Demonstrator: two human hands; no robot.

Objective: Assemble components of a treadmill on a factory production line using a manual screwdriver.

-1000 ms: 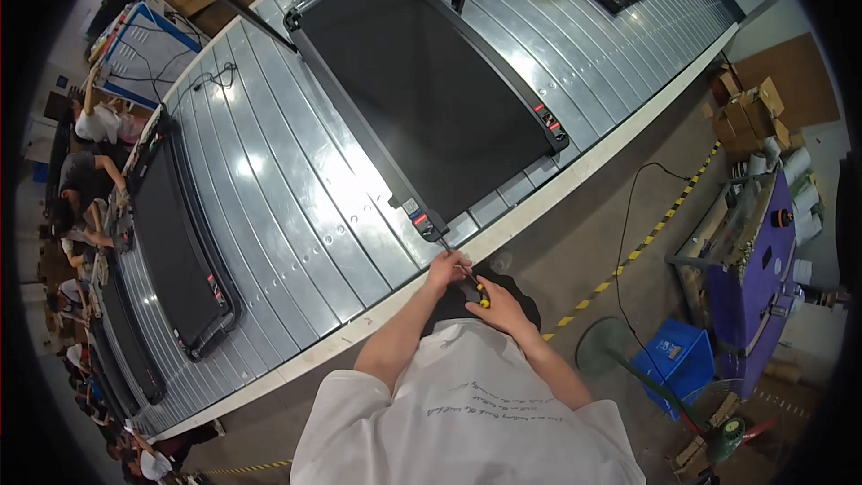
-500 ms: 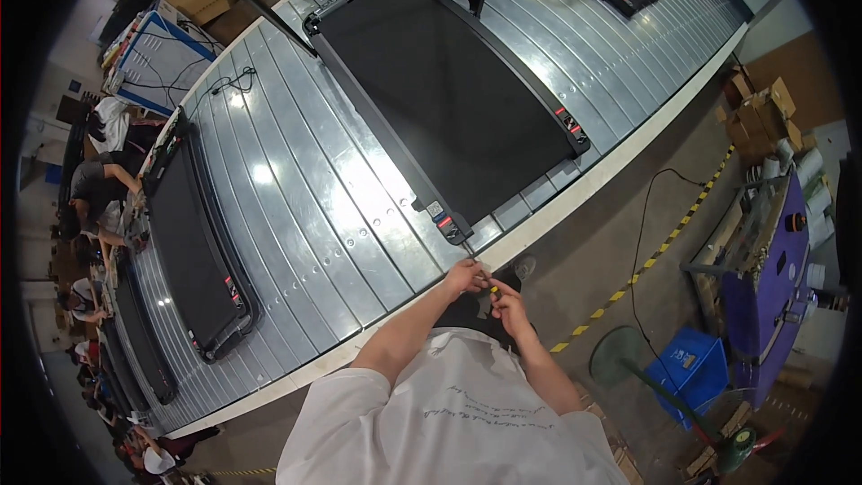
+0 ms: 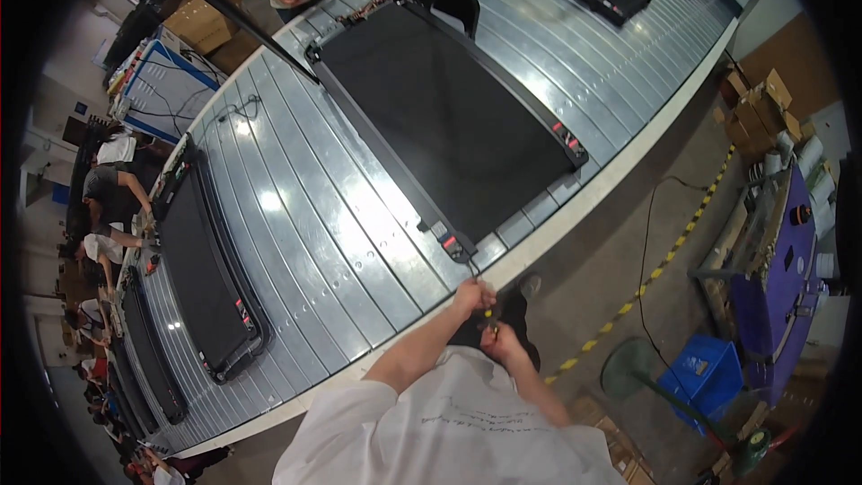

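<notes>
The left hand (image 3: 473, 295) pinches a screwdriver (image 3: 486, 310) (yellow-handled), the treadmill corner (image 3: 453, 242) just beyond the grip, right hand (image 3: 503, 339) nearer.

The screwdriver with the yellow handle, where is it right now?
In the head view it sits low at centre, between the left hand and right hand; the yellow-handled screwdriver points toward the near corner of the big black treadmill.

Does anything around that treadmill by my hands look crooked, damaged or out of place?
Nothing stands out. The black treadmill lies flat on the metal conveyor, and the left hand and right hand hold a small yellow-handled tool near its corner.
</notes>
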